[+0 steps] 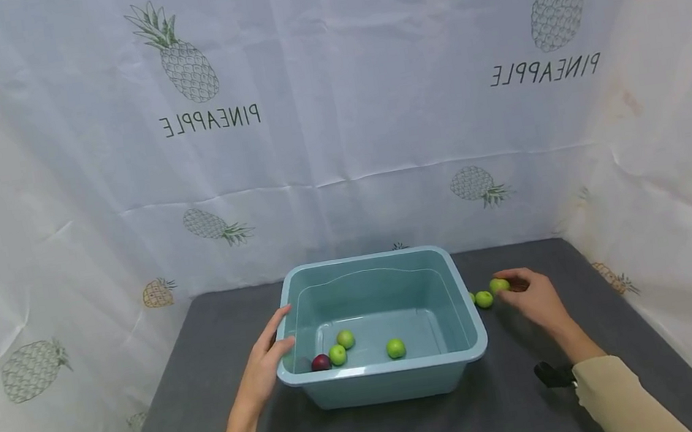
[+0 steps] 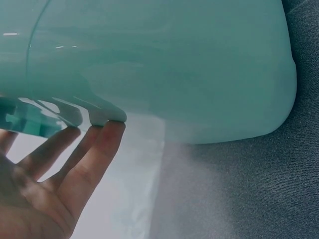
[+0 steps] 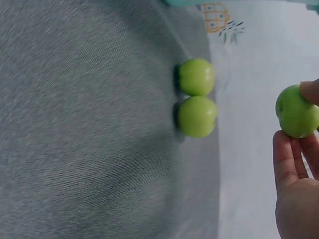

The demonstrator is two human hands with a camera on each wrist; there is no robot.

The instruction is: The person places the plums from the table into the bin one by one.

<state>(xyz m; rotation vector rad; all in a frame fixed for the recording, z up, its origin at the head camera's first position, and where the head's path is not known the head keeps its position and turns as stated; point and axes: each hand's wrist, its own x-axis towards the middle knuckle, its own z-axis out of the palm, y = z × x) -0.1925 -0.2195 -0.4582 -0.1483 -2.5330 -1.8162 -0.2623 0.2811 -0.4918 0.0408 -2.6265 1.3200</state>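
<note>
A light teal plastic tub [image 1: 381, 368] stands on the dark tabletop. Inside it lie a dark red round fruit [image 1: 321, 363] and three small green apples, one [image 1: 395, 348] apart from the others. My left hand [image 1: 262, 368] is at the tub's left rim, its fingers fairly straight; in the left wrist view the fingertips [image 2: 115, 127] touch the tub wall. To the right of the tub, my right hand [image 1: 538, 296] pinches a green apple [image 3: 296, 112] between thumb and fingers. Two more green apples, one nearer [image 3: 197, 117] and one farther [image 3: 196, 77], sit side by side on the table.
A white curtain [image 1: 335, 136] printed with pineapples hangs behind the table and along both sides. Dark grey cloth [image 1: 210, 383] covers the tabletop. The tub's back edge stands close to the curtain.
</note>
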